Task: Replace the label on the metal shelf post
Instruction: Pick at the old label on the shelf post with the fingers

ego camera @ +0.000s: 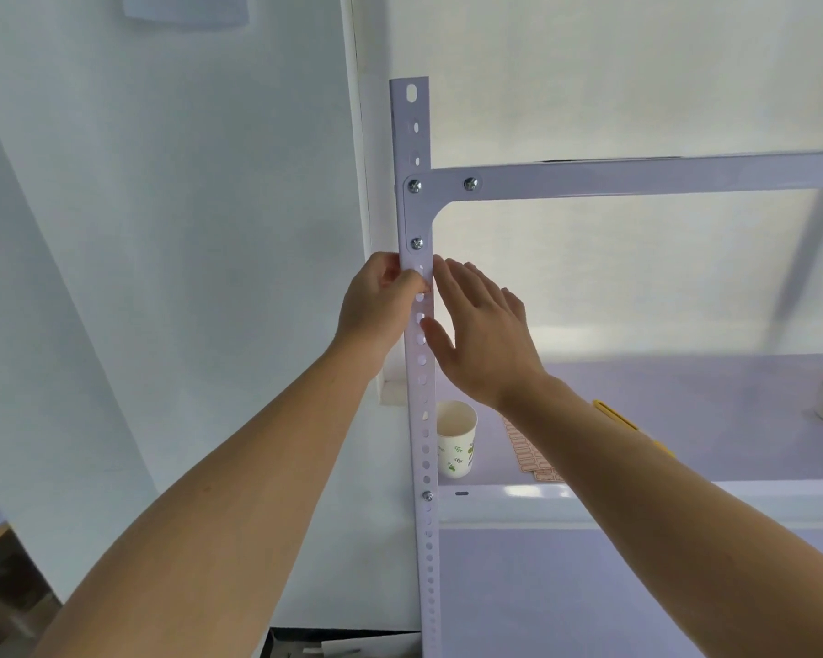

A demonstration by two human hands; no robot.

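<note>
Head view: the white perforated metal shelf post (423,372) stands upright at centre, with a small pale label (427,276) on its face just below the lowest bracket screw (416,243). The left hand (381,306), coming from 9 o'clock of the label, is curled with fingertips pinched at the label's lower edge, while the right hand (483,330) at 3 o'clock is spread open, its thumb touching the post and its fingers lying alongside the post's edge. On the shelf board (685,420), toward 5 o'clock from the hands, a paper cup (456,439) with a green leaf print stands just beside the post, with a sheet of pinkish labels (535,460) and a yellow tool (623,422) partly hidden behind the right forearm.
</note>
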